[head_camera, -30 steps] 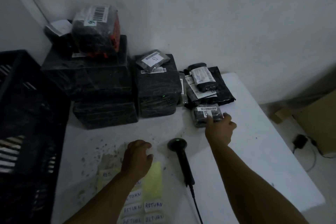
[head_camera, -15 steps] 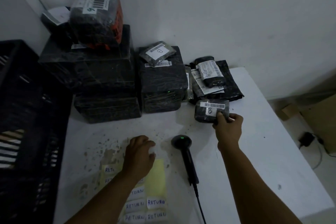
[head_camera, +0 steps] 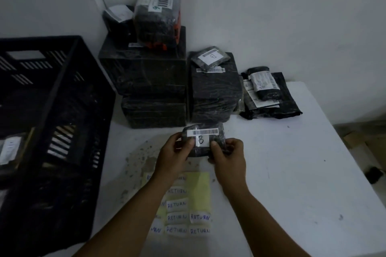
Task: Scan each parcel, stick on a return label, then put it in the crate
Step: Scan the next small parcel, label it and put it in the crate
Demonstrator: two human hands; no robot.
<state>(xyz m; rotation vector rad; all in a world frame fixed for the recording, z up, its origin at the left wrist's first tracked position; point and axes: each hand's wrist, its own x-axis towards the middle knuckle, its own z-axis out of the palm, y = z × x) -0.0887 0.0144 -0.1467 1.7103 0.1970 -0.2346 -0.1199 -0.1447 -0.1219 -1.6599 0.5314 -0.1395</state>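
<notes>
- Near the desk's (head_camera: 292,173) front edge lies the sheet of return labels (head_camera: 183,204).
- Above it, left hand (head_camera: 173,156) and right hand (head_camera: 227,158) pinch the small parcel (head_camera: 203,142), barcode up, long axis left-right.
- Scanning looks next; the scanner isn't visible.
- The crate (head_camera: 52,110) waits at the left edge.

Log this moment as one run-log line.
phase: parcel picked up, scan pending | left hand: grips small parcel | right hand: grips same parcel | barcode: faces up | return labels: on table
</notes>
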